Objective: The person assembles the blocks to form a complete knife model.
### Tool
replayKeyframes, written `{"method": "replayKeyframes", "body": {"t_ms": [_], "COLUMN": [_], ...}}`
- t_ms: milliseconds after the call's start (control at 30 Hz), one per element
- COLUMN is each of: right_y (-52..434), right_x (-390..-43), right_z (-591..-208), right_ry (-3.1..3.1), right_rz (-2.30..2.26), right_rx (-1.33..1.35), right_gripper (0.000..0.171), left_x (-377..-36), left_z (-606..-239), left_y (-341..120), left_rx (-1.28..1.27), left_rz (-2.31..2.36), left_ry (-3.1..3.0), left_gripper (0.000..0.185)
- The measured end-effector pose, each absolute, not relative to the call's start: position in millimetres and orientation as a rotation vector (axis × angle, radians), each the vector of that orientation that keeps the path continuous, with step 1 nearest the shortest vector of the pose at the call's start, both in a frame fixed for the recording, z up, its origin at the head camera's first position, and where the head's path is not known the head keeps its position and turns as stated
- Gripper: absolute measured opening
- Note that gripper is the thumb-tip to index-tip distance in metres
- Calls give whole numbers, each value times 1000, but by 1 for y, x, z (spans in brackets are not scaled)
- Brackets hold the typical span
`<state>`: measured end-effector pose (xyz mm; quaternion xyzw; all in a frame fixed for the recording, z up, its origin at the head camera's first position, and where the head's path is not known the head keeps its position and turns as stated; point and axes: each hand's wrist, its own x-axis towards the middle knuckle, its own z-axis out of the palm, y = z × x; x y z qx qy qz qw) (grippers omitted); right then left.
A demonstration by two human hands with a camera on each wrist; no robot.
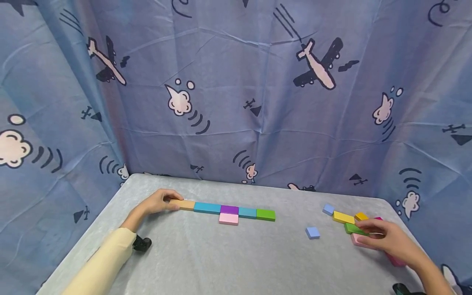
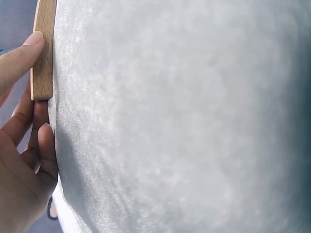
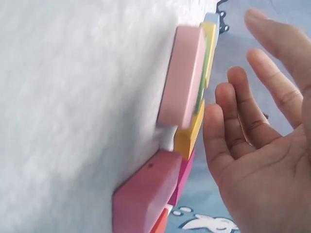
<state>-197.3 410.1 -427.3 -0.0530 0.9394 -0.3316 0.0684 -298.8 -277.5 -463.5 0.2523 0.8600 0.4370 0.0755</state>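
Observation:
My left hand (image 1: 160,201) pinches a natural wood block (image 1: 187,205) at the left end of a row on the table; in the left wrist view the thumb lies on the block's (image 2: 43,68) side. Rightward the row runs through a blue block (image 1: 207,208), a purple block (image 1: 229,209), another blue block (image 1: 247,212) and a green block (image 1: 266,215). A pink block (image 1: 228,219) touches the purple one's near side. Above a loose group of blocks hovers my right hand (image 1: 387,239), fingers loosely bent around nothing. Nearest it are a green block (image 1: 354,228) and a pink block (image 3: 181,77).
Also in the right group are a yellow block (image 1: 343,217), an orange block (image 1: 361,216), a light blue block (image 1: 328,209) and a dark pink block (image 3: 148,191). Another light blue block (image 1: 312,232) lies alone. A patterned curtain (image 1: 221,102) hangs behind the grey-covered table (image 1: 221,262).

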Motion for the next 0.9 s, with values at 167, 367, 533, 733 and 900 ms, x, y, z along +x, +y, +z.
{"method": "replayKeyframes", "body": {"t_ms": [167, 367, 533, 733, 900], "right_y": [420, 431, 435, 436, 435], "right_x": [-199, -202, -203, -205, -205], "right_z": [-432, -440, -444, -445, -445], "right_ry": [2818, 2807, 2809, 2811, 2820], "right_rz": [-1007, -964, -904, -857, -850], "right_rx": [-169, -170, -183, -202, -200], "right_gripper": [50, 53, 56, 53, 51], "left_x": [-298, -298, -298, -297, -297], "left_z": [-462, -463, -464, -463, -463], "left_y": [-277, -279, -278, -276, -277], "left_rx": [764, 861, 856, 745, 743], "left_rz": [1317, 1316, 1319, 1316, 1316], "left_ry": [2581, 2603, 2609, 2587, 2585], "left_gripper": [28, 26, 26, 28, 29]}}
